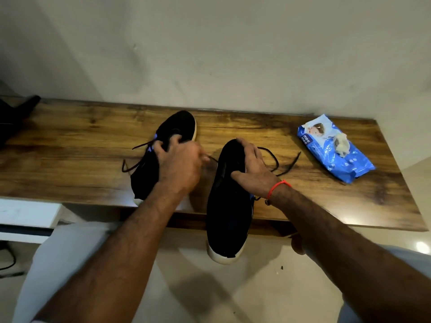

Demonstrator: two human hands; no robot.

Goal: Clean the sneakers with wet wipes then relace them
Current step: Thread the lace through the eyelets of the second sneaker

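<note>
Head view shows your left hand (179, 164) curled over the tongue and collar of the left sneaker (163, 155), which lies on the tabletop (70, 148) near the middle, toe toward the back edge and heel at the front edge. Your right hand (250, 169) grips the right sneaker (227, 206) at its upper, fingers wrapped over the far end. That sneaker overhangs the front edge, its white-soled end (225, 256) well out past the edge.

Risk one: the overhanging sneaker appears to depend on your right hand. Loosen that hold and it will likely tip off the front edge to the floor, dirtying the sole and upper.

Risk two: loose laces (277, 162) trail from both sneakers across the tabletop, one strand running between your hands. Lift either sneaker sharply and a lace could snag under the other, or pull out of its eyelets.

Risk three: the wipes pack (335, 150) sits near the right back corner, apart from both hands, with a crumpled wipe (341, 144) on top. Both hands are occupied, so reaching for it means releasing a sneaker first; set the right one fully onto the tabletop beforehand. Whether the pack's flap is closed cannot be determined; left open, the wipes would dry.
</note>
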